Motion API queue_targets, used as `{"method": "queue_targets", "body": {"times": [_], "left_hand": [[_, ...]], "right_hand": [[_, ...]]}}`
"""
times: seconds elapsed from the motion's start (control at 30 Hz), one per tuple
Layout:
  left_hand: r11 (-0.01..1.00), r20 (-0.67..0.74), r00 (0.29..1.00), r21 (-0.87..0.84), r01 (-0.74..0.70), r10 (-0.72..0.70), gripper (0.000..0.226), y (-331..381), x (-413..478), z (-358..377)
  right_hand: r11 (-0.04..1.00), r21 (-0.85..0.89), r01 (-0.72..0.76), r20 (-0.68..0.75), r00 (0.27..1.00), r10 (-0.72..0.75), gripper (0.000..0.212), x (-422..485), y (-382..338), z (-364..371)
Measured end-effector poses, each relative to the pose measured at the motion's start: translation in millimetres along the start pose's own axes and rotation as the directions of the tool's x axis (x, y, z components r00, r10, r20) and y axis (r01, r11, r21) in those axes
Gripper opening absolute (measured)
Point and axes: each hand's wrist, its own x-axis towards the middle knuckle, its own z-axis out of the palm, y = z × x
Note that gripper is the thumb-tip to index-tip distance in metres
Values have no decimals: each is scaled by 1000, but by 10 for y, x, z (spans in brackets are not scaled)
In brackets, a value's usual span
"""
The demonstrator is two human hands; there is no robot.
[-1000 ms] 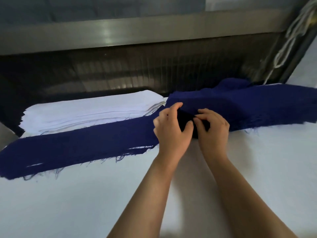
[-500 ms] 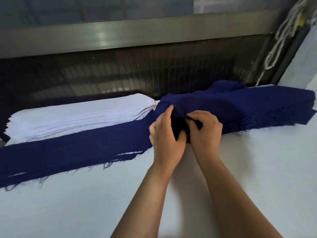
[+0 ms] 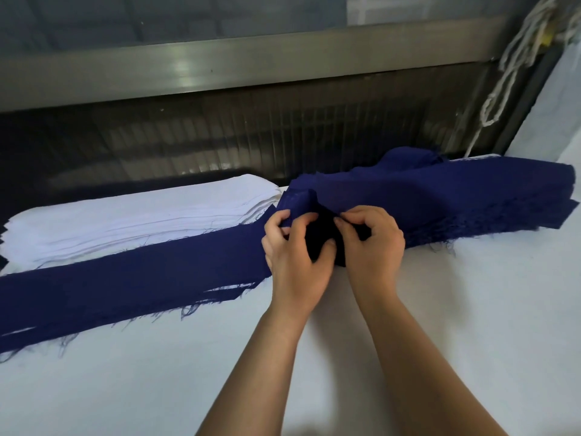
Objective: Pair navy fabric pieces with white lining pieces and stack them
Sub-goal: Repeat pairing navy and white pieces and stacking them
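Head view, the only one.

Both hands are side by side mid-table at the near edge of the navy pile [image 3: 471, 202].

Left hand [image 3: 295, 258]: fingers curled, thumb underneath, pinching a folded-up navy flap [image 3: 301, 199] at the left end of the pile. The flap stands up just above its fingertips.

Right hand [image 3: 374, 250]: fingers curled tight, fingertips dug into the navy layers and gripping them. It almost touches the left hand, with dark fabric bunched between the two.

The navy pile runs from the hands out to the right, many layers thick, with frayed edges facing the person and a hump at the back.

Navy strips [image 3: 125, 278] lie flat, running left from the left hand to the frame edge, loose threads along the near side.

White lining stack [image 3: 125, 218] sits behind those strips, far side of the table and up-left of the left hand. Its near edge touches or slips under the strips; I cannot tell which.

Everything lies on a white table [image 3: 440, 325]. A metal rail [image 3: 251, 61] runs across behind it, and a white cord [image 3: 509, 77] hangs at upper right.
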Motion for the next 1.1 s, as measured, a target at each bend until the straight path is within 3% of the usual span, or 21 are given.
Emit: {"method": "queue_targets", "body": {"times": [0.2,0.33,0.47,0.57,0.7,0.8,0.93,1.1], "left_hand": [[981,-190,962,6,-196,194,36,125,-35,-59],[969,-55,968,22,-244,245,37,206,-19,-60],[959,160,964,150,-239,215,49,273,-77,22],[960,173,966,169,-221,192,66,260,-86,32],[987,174,980,107,-122,102,63,303,-21,44],[993,143,988,91,-79,66,56,321,15,63],[998,-8,998,41,-55,55,36,329,-11,75],[969,-89,994,-241,48,-71,31,356,-13,-17]], "right_hand": [[997,69,24,-31,999,-22,3,-9,-15,-10],[997,70,43,-44,998,-40,12,-27,17,2],[998,52,39,-60,998,-36,12,-33,75,15],[997,28,77,-66,995,-75,20,-45,71,30],[979,-61,192,-47,980,-195,19,-38,56,29],[979,-76,189,-59,979,-193,12,-47,50,26],[966,-193,173,-117,973,-198,24,-42,96,32],[958,-282,50,-215,970,-114,46,0,191,-45]]}}
